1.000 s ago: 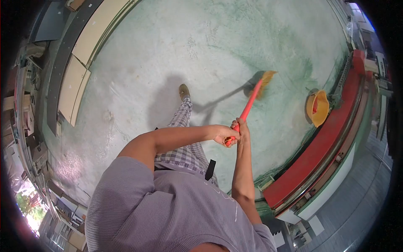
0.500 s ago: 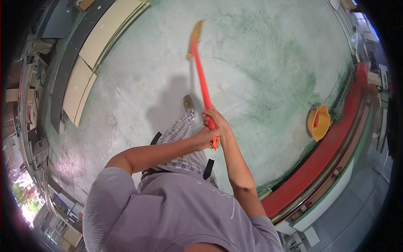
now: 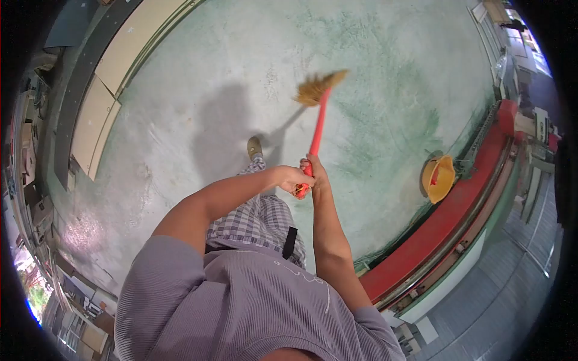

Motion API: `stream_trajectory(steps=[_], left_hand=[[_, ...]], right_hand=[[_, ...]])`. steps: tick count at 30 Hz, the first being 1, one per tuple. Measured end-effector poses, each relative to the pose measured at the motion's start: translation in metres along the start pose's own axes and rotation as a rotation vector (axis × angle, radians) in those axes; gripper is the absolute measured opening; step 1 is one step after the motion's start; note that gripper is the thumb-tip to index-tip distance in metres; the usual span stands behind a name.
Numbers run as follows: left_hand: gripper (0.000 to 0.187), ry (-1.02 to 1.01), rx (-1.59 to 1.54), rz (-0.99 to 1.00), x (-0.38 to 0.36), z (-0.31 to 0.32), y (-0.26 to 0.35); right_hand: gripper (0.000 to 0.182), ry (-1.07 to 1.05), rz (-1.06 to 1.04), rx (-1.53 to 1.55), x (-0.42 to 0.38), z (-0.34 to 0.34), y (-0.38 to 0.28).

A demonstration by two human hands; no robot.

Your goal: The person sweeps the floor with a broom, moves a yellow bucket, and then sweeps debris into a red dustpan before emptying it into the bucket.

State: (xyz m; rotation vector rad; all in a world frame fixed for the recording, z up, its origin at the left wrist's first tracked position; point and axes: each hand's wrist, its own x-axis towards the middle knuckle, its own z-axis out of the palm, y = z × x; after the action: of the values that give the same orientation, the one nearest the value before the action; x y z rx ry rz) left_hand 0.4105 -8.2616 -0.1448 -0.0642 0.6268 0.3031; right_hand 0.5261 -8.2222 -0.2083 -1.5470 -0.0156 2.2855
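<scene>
On the green-tinged concrete floor (image 3: pixel 373 54), a person stood with both hands clasped around the upper end of a red-handled broom (image 3: pixel 317 123). The left hand (image 3: pixel 291 178) was wrapped shut around the handle just beside the right hand (image 3: pixel 315 170), which was likewise curled tight on it, the two touching or nearly so. The straw head of the broom lay ahead of the person's shoe (image 3: pixel 254 147), near the shadow cast on the floor, with the bristles slightly blurred. Whether they were touching the floor could not be told.

To the person's right, an orange dustpan (image 3: pixel 438 178) sat close to a long red and green machine bed (image 3: pixel 457 210) running along that side. Pale boards (image 3: pixel 99 114) lay flat along the opposite edge of the floor.

Risks judged from this position: a wide stroke to the right could strike the dustpan and tip it, owing to its nearness to the sweeping path. With both hands bunched at the handle's end, leverage over the head appeared limited, so the bristles could skip over dust. The leading shoe stood near the broom head and could be clipped
</scene>
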Motion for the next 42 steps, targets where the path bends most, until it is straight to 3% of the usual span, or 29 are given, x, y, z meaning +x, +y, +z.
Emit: stream_trajectory(steps=[6, 9, 13, 17, 20, 24, 27, 31, 36, 38, 42], left_hand=[[0.018, -0.074, 0.144, -0.065, 0.008, 0.042, 0.044], [0.019, -0.051, 0.179, -0.042, -0.007, 0.061, 0.051], [0.018, -0.010, 0.125, 0.093, -0.038, 0.069, 0.052], [0.016, 0.019, 0.070, 0.225, -0.075, 0.070, 0.077], [0.012, 0.297, 0.046, 0.312, -0.087, 0.067, 0.122], [0.013, 0.471, -0.024, 0.518, -0.081, 0.044, 0.196], [0.012, 0.492, -0.050, 0.362, -0.062, 0.023, 0.259], [0.009, 0.365, -0.013, 0.237, -0.007, 0.011, 0.321], [0.013, 0.203, 0.167, 0.132, 0.069, 0.037, 0.337], [0.014, -0.098, 0.554, 0.171, 0.085, 0.057, 0.334], [0.015, 0.025, 0.337, -0.091, 0.131, 0.093, 0.339]], right_hand=[[0.022, 0.144, -0.079, 0.189, -0.020, -0.025, -0.056], [0.023, 0.057, -0.133, 0.212, -0.034, -0.022, -0.062], [0.021, -0.081, -0.065, 0.169, -0.046, 0.024, -0.065], [0.015, -0.178, -0.065, -0.064, -0.053, 0.112, -0.086], [0.016, -0.390, 0.104, -0.113, -0.008, 0.148, -0.114], [0.020, -0.395, 0.046, -0.198, 0.031, 0.217, -0.169], [0.019, -0.374, 0.049, -0.302, 0.082, 0.227, -0.212], [0.017, -0.310, -0.007, -0.400, 0.145, 0.188, -0.261], [0.014, -0.157, 0.049, -0.138, 0.138, 0.089, -0.309], [0.015, -0.071, 0.005, -0.100, 0.113, 0.055, -0.321], [0.017, 0.122, -0.132, 0.041, 0.089, 0.009, -0.338]])
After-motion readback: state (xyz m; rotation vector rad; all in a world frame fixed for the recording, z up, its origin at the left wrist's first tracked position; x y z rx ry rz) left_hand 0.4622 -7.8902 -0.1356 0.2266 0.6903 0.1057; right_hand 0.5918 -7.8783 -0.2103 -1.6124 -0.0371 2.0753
